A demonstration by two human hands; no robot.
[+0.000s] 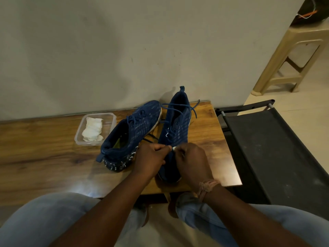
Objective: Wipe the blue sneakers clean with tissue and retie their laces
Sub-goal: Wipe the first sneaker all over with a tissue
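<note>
A small white scrap of tissue [174, 148] is pinched between the fingers of the left hand [151, 160] and right hand [192, 160], pressed together at the toe of the right sneaker [175, 129]. Wiping appears underway; its laces [179, 107] lie loose, so retying is judged outstanding. The left sneaker [132, 134] is seen laced, tipped sideways just beside it on the counter [44, 148]. More tissue is kept in a tub [79, 134].

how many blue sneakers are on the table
2. One sneaker lies beside the tissue container; the other sneaker stands right of it, with both hands at its near end.
</note>
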